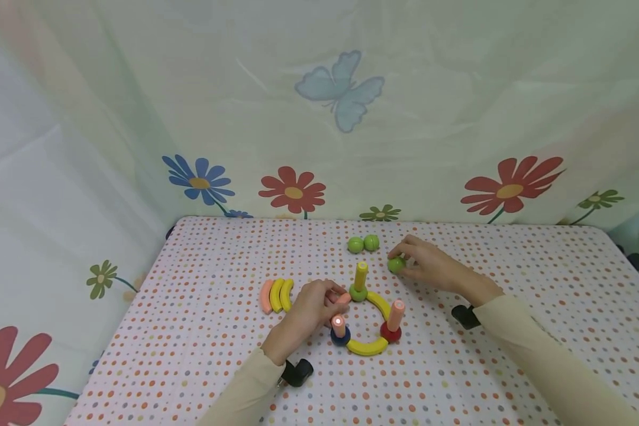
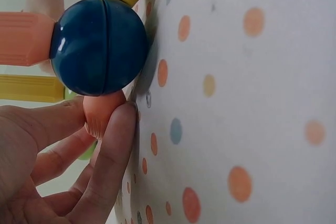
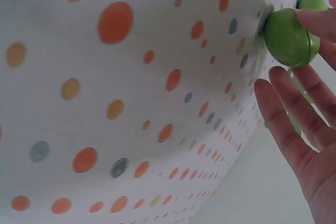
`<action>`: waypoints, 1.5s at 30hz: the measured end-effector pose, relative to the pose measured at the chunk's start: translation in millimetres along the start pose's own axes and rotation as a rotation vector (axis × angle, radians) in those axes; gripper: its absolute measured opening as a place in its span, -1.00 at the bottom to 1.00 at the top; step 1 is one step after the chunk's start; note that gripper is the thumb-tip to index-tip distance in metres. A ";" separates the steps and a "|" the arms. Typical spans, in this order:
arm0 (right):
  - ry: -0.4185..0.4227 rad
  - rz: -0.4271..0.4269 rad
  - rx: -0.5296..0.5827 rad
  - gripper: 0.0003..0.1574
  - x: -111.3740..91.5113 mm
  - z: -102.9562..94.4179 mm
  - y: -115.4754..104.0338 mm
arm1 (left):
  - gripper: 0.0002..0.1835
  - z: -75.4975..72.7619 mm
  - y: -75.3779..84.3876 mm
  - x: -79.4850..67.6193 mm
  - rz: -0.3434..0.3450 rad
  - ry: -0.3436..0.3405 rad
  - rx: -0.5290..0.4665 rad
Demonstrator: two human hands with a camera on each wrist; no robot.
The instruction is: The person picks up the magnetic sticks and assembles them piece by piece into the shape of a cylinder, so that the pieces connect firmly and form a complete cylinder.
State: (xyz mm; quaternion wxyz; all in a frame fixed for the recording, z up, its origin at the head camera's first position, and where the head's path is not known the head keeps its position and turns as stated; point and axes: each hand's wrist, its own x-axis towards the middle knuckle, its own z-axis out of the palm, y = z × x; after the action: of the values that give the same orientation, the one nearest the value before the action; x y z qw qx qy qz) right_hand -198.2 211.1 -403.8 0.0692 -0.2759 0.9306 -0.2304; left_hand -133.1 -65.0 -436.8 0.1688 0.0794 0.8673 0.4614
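Note:
In the head view my left hand [image 1: 310,303] pinches a pink curved block [image 1: 344,299] at the ring's left side. The left wrist view shows this block [image 2: 104,113] between thumb and fingers, its end against a blue ball [image 2: 100,45]. Yellow curved blocks [image 1: 367,347] link the blue ball, a red ball [image 1: 390,333] and a green ball [image 1: 358,293] on the table. A pink peg [image 1: 396,315] and a yellow peg [image 1: 361,274] stand up from the red and green balls. My right hand [image 1: 431,266] pinches a loose green ball [image 1: 396,264] with thumb and fingertips.
Two more green balls [image 1: 355,245] sit near the back of the dotted table [image 1: 191,331]. Left of my left hand lie a pink curved block [image 1: 267,296] and two yellow ones [image 1: 276,294], side by side. A printed curtain [image 1: 431,118] hangs behind the table.

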 end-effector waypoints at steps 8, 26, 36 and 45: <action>0.030 0.065 -0.010 -0.66 -5.4 4.7 6.8 | -0.70 1.8 0.3 -0.3 0.034 0.014 0.032; 0.168 -0.131 0.163 -0.63 -5.3 -44.2 -44.2 | -0.68 -0.8 2.3 -0.1 0.017 0.008 0.012; 0.088 -0.373 0.036 -0.63 2.8 -64.5 -103.6 | -0.68 0.5 -2.3 2.0 0.039 -0.008 -0.025; 0.017 -0.401 0.018 -0.59 8.1 -58.0 -108.6 | -0.69 -0.2 -2.6 2.1 0.048 -0.009 -0.025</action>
State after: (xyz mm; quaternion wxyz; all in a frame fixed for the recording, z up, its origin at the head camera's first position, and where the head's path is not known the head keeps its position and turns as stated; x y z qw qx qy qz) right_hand -167.5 148.8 -301.9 0.0167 -0.4530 0.8556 -0.2502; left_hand -135.1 -66.1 -439.3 0.1626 0.1001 0.8586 0.4757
